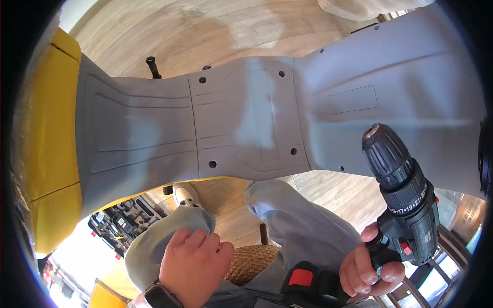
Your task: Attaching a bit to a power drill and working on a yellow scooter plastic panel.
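My left hand [196,262], with a dark watch on the wrist, is at the lower middle, in front of my knee. Its fingers are curled, hiding whatever may be under them. At the lower right my right hand [367,272] grips a black cordless drill [398,182] by the handle, chuck pointing up and forward; I cannot make out a bit in it. The drill's battery [303,287] has a red patch. Ahead lies a long grey moulded panel [244,118] with dark recessed holes in its middle section, joined to a yellow body [54,128] at the left.
My legs [303,226] are below the panel, near a woven seat [249,267]. An open tool case [126,223] lies at the lower left. Chair-like dark bars [439,282] are at the lower right. A dark peg [152,66] juts beyond the panel over the wooden floor [215,31].
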{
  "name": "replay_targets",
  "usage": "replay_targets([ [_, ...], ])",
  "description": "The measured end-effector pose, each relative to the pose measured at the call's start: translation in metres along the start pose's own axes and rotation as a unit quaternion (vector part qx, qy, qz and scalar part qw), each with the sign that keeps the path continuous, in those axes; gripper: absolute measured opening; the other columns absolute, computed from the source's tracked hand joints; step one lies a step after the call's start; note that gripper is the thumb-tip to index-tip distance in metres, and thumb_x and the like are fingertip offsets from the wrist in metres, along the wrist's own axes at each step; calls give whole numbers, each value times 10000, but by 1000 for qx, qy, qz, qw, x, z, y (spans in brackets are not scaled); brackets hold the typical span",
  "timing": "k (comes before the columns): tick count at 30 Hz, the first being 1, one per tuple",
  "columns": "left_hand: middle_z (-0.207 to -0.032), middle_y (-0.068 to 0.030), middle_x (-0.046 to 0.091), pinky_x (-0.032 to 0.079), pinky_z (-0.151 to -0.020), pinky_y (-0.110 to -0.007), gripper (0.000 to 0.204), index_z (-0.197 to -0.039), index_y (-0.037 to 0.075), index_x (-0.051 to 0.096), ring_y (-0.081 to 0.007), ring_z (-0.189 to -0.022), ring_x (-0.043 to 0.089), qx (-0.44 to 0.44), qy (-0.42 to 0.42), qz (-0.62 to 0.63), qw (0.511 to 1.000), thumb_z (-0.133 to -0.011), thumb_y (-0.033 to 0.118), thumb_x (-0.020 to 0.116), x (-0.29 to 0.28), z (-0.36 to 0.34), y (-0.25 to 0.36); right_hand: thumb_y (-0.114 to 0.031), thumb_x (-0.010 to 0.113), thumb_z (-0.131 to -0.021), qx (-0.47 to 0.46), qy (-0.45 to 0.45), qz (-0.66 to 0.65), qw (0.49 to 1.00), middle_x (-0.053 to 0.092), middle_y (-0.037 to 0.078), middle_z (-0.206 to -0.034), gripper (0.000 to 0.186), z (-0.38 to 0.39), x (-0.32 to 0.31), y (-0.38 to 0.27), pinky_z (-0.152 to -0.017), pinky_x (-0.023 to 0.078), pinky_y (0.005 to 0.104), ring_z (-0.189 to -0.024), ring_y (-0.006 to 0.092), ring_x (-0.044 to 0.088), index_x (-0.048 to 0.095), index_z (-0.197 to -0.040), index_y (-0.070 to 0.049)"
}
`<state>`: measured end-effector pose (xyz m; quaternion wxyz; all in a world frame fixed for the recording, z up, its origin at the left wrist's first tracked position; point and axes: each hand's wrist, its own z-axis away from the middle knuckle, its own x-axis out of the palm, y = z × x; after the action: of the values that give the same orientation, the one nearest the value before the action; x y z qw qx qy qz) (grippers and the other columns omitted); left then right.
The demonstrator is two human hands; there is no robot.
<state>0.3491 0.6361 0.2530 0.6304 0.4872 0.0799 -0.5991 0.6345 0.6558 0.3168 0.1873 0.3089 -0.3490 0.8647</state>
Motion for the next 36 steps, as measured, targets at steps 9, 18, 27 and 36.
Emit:
replay_targets([
  [9,-906,-79,695,541,-680,-321,211,-906,48,730,-230,-789,674,-39,306,294,905,-708,-20,760,-19,-8,0,-170,580,-871,42,-10,-5,999,503,62,-667,664,2,-6,-4,-483,458,365,-467,163,476,310,-1448,18],
  [18,-1001,-94,705,561,-678,-287,226,-903,56,764,-197,-834,688,55,510,325,794,-703,-40,805,-15,-15,-5,-203,554,-829,16,-6,93,996,444,40,-614,639,-3,14,16,-393,367,320,-397,124,378,382,-1379,72],
  [27,-972,-51,681,551,-815,-283,184,-1093,13,673,-169,-857,676,-85,321,681,653,-930,94,699,9,-33,-29,-164,609,-792,-21,100,66,993,452,52,-593,580,-9,36,24,-392,369,283,-384,119,383,485,-1285,114],
  [36,-976,-89,671,605,-825,-323,91,-1011,38,573,-224,-902,709,-17,254,849,463,-951,31,641,-1,-14,-40,-192,567,-823,-6,52,112,992,447,9,-580,562,-6,34,27,-359,346,254,-369,84,362,452,-1299,84],
])
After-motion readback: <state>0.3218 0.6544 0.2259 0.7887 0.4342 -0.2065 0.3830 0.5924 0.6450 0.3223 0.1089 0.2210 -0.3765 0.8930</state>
